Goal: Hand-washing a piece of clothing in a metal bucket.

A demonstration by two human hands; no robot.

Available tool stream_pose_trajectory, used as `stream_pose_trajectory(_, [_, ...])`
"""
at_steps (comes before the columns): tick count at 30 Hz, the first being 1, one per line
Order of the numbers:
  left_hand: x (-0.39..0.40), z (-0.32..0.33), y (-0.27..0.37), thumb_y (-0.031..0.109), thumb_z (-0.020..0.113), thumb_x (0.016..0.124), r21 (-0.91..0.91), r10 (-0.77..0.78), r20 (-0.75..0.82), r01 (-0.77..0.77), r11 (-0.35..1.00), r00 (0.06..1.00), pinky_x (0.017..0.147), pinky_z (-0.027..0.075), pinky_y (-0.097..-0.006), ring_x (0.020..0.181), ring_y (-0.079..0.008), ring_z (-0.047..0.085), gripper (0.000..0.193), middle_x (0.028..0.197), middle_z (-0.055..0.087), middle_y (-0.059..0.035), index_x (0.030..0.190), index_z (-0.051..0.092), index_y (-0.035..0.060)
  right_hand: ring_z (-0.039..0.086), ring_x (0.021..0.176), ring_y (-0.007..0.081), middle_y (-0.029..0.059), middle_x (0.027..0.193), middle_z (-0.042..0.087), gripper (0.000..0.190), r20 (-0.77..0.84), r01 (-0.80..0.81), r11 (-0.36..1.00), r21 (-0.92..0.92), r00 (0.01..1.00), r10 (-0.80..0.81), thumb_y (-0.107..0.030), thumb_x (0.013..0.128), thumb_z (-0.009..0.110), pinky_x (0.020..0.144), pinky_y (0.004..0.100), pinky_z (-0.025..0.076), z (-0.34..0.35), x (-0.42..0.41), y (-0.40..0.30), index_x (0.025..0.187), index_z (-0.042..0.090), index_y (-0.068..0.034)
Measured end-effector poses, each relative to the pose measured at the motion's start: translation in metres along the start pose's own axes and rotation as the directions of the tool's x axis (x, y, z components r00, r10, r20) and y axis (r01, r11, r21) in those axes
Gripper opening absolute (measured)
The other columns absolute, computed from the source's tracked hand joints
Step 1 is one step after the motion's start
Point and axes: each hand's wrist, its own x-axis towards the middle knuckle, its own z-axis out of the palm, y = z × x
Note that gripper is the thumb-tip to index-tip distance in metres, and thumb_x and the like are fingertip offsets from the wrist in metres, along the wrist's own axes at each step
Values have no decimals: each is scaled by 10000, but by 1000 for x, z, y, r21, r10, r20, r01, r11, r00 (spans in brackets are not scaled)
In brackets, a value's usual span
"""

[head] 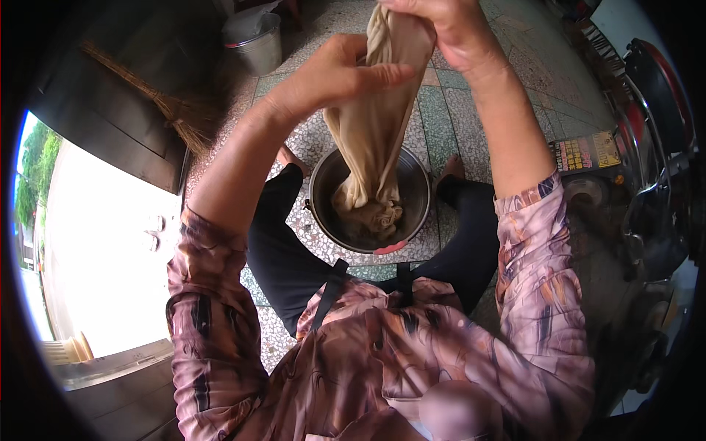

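A long beige cloth (367,132) hangs in folds in front of me, and its lower end lies crumpled in a round metal basin (315,201) on the floor between my feet. My right hand (449,27) grips the cloth's upper part near the top edge of the view. Lower down on the left, my left hand (353,71) is wrapped around it, the thumb across the front and the fingers mostly hidden behind. Dark water seems to lie in the basin around the cloth. On the near rim rests a small pink object (390,248), its kind unclear.
A straw broom (160,99) leans on the left beside a dark door panel (121,135). A lined bucket (256,47) stands at the back left. To the right is a motorbike or scooter (651,209) with a printed plate or box before it. Bright daylight enters through the left doorway.
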Motion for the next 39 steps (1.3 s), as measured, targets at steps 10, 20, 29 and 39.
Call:
stream_pose_trajectory(10, [7,-8,-32,143,584,855,-472,136,-406,-335,815,904,726,483,-269,784,-135,600,181,864,614,-43,994,574,27,579,894,173,96,940,612,386,153,-450,883,136,890,430,-106,694,632,814,284,446,-14,-119,151,1046,577,43])
stream_pose_trajectory(20, [18,5,-102,62,588,770,-732,-50,-213,-126,669,976,698,511,-279,704,-157,607,193,823,612,-85,951,552,5,584,710,204,72,684,565,158,-136,-220,605,765,863,486,-197,830,483,647,372,492,-92,-112,171,738,519,-73])
stream_pose_trajectory(29, [-34,151,-332,358,517,806,674,-612,-105,509,536,784,881,439,-472,1133,-380,466,372,1197,488,-196,1158,554,242,505,1096,339,223,1229,459,620,-298,-643,236,-729,607,736,-319,705,644,880,432,428,-30,-230,387,1266,464,-126])
stream_pose_trajectory(39, [-91,247,-476,305,463,888,543,-739,-270,731,412,617,999,233,-603,1290,-468,178,348,1411,171,-237,1229,457,240,106,1258,568,249,1445,84,611,-165,-569,37,-822,299,940,-229,815,473,968,656,224,56,-316,458,1388,276,-151])
